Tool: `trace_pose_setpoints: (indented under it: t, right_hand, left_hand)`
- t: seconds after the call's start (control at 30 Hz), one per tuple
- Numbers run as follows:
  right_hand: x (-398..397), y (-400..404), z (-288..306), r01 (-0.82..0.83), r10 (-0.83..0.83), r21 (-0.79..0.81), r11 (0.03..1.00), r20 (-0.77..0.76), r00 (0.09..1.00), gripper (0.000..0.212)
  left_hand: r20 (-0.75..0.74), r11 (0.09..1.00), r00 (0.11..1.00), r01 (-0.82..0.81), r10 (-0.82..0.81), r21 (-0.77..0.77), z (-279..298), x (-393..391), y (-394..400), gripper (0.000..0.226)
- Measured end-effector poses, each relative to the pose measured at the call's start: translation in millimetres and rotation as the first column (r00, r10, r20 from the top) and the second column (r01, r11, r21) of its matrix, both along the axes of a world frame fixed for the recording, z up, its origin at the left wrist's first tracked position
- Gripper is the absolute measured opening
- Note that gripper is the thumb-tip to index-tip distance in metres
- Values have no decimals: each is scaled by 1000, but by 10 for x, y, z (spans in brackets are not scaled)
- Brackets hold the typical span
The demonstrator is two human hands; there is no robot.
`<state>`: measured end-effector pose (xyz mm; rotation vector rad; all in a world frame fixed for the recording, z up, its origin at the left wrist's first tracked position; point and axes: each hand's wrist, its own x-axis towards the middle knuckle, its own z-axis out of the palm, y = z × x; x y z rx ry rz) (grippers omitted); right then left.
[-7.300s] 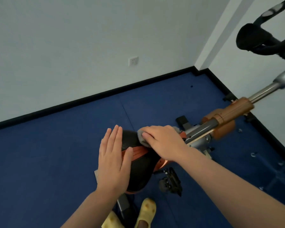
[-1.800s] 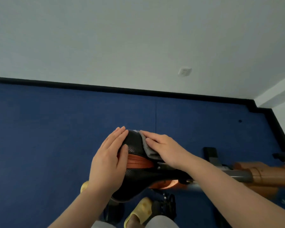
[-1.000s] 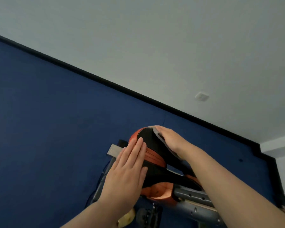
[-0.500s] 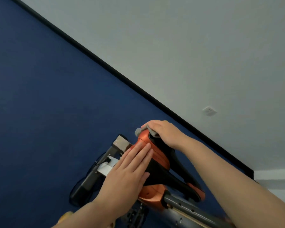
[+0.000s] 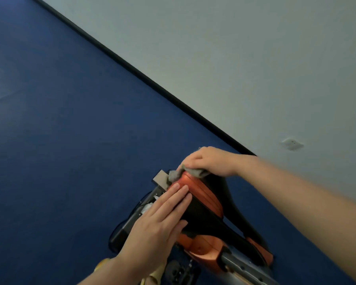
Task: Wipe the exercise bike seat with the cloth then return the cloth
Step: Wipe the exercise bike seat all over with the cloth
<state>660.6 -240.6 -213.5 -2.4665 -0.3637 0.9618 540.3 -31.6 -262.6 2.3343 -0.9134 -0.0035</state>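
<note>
Since earlier, right hand (image 5: 209, 161) has carried the grey cloth (image 5: 190, 172), fingers pressing it, to the seat (image 5: 201, 200) rear; left hand (image 5: 158, 225) lies flat; return remains.

Left hand (image 5: 158, 225) flat (fingers (image 5: 178, 194) together, extended), right hand (image 5: 209, 161) curled, both forearms outstretched.

Black-orange seat (image 5: 203, 210), grey cloth (image 5: 193, 172) bunched atop

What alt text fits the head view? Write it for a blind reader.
A right hand presses a grey cloth onto the rear edge of a black-and-orange exercise bike seat, while the left hand lies flat on the seat's side. Blue floor and grey wall fill the background.
</note>
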Motion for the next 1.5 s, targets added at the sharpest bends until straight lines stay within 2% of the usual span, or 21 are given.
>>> trace_pose_setpoints:
  t: [0.07, 0.17, 0.23, 0.3, 0.4, 0.47, 0.63, 0.7, 0.77, 0.93, 1.07, 1.13, 1.27, 1.37, 1.5]
  right_hand:
    - [-16, -81, -26, 150, -151, 67, 986, 8, 989, 39]
    - [-165, 20, -47, 67, -74, 76, 995, 93, 993, 32]
    - [-170, 41, -59, 68, -76, 141, 988, 49, 996, 29]
    - [-174, -17, -47, 253, -250, 243, 936, -44, 967, 31]
    - [-336, -79, -84, 530, -538, 347, 774, -80, 839, 40]
    - [-459, -68, -129, 632, -661, 356, 689, -49, 749, 39]
    - [-619, 93, -92, 773, -808, 260, 578, 46, 588, 44]
    - [-736, 122, -66, 826, -860, 248, 505, 70, 505, 47]
    - [-921, 145, -6, 860, -883, 198, 470, 100, 459, 50]
    - [-1420, 93, 97, 912, -901, -38, 409, 140, 410, 55]
    - [-1431, 73, 88, 869, -854, -150, 471, 171, 492, 53]
    - [-1377, 135, 8, 890, -861, -116, 441, 224, 456, 50]
    - [-1522, 170, -27, 893, -855, -20, 450, 278, 437, 44]
    - [-1804, -2, -20, 905, -863, -105, 413, 272, 426, 44]
    - [-1651, 61, -58, 875, -796, -227, 428, 363, 484, 42]
  left_hand:
    - [-20, 1000, 1000, -9, 9, -22, -19, -25, 12, 48]
    - [-32, 999, 999, -6, 5, -41, -36, -46, 11, 49]
    - [-21, 998, 1000, 13, -15, -69, -53, -5, 11, 48]
    - [-11, 995, 998, 67, -68, -78, -65, 59, 49, 48]
    - [-25, 981, 982, 185, -187, -53, -55, 194, 149, 50]
    - [-27, 965, 965, 261, -261, 7, -28, 290, 213, 52]
    - [1, 881, 888, 456, -460, 127, 74, 612, 348, 51]
    - [14, 845, 853, 515, -522, 147, 112, 727, 373, 50]
    - [-8, 815, 823, 563, -567, 138, 141, 819, 366, 48]
    - [-112, 755, 760, 649, -640, 94, 217, 895, 178, 53]
    - [-106, 691, 702, 712, -704, 129, 275, 873, -20, 55]
    - [-82, 667, 680, 732, -729, 140, 303, 867, -126, 55]
    - [-57, 667, 680, 729, -731, 152, 316, 884, -223, 54]
    - [-49, 655, 672, 734, -739, 180, 282, 905, -264, 54]
    - [-51, 615, 634, 764, -772, 195, 308, 971, -320, 53]
